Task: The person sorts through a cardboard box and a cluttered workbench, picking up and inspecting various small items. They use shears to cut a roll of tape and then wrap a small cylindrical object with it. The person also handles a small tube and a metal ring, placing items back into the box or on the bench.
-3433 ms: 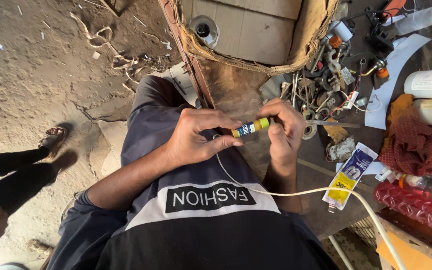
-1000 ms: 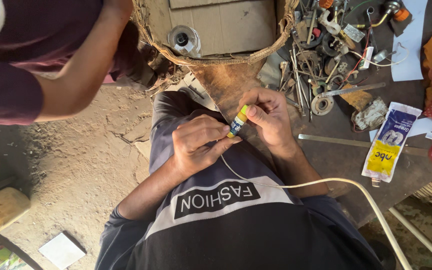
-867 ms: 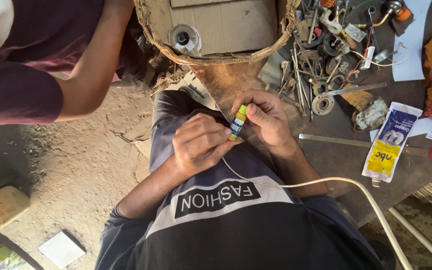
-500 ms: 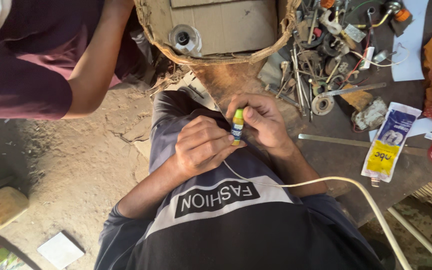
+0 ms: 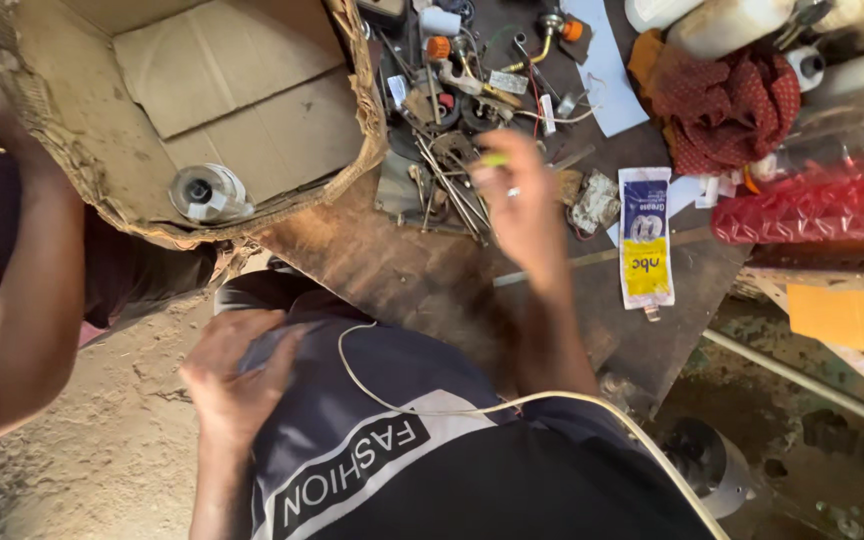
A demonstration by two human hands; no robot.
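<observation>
the right hand reaches out over the heap of metal tools on the desk, fingers pinched on a small yellow-green tester, blurred. the left hand rests open and flat on the lap, holding nothing. the woven basket, lined with cardboard, holds a metal spool; another person's arm steadies its rim.

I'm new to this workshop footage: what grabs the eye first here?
The right hand stretches out over a heap of metal tools and parts on the dark table, pinching something small and yellow-green. The left hand rests on the lap. Upper left, another person's arm holds a worn basket lined with cardboard.
</observation>
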